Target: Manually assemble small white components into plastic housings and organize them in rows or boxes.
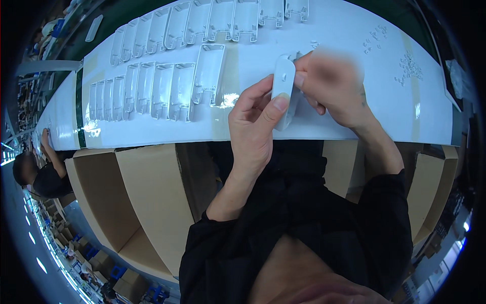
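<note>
My left hand (pixel 253 124) grips a white oblong plastic housing (pixel 282 81) upright by its lower part, thumb on its face. My right hand (pixel 334 86) pinches the same housing at its upper right side, fingertips at a small hole in it. Both hands hover over the near edge of the white table (pixel 354 30). Two rows of matching white housings (pixel 162 91) lie face down to the left; one housing (pixel 208 71) lies closest to my left hand.
Small white parts (pixel 410 68) are scattered at the table's right, with a few more small pieces (pixel 374 38) farther back. Open cardboard boxes (pixel 147 202) stand below the table's near edge. A person in black (pixel 43 175) works at the far left.
</note>
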Available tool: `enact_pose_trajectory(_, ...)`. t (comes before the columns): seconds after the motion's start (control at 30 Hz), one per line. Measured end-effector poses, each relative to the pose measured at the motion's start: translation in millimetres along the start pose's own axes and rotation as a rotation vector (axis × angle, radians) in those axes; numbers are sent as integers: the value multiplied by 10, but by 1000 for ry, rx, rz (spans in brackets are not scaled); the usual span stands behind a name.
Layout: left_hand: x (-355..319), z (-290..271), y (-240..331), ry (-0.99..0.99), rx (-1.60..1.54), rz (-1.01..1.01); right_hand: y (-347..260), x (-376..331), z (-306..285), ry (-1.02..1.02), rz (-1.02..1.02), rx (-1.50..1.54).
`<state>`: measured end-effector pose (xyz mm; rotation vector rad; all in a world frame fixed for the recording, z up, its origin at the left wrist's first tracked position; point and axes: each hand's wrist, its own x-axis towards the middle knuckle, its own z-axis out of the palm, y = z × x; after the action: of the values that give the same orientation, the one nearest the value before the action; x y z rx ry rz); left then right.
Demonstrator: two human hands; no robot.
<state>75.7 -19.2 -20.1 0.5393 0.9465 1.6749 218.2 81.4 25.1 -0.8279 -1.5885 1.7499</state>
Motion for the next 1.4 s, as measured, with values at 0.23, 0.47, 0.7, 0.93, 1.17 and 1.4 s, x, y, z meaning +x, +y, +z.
enact_pose_trajectory(0.23, 68, 164, 137, -31, 271, 20, -148, 105, -66, 73, 32, -25)
enact_pose_trajectory(0.47, 297, -48, 406, 101, 1541, 646, -466, 325, -391, 65, 28, -82)
enact_pose_trajectory(0.7, 195, -258, 415, 122, 1874, 447, -484, 1205, -1999, 476, 180, -511)
enact_pose_trajectory(0.93, 189, -74, 434, 8, 1609, 211, 356, 2262, -2619, 296, 276, -991)
enact_pose_trajectory(1.17, 236, -41, 333, 150, 1044, 192, 70, 636, -1299, -80, -295, -1229)
enact_pose_trajectory(1.4, 159, -58, 297, 175, 261, -158, 208, 301, -1211, 17, -364, -1356)
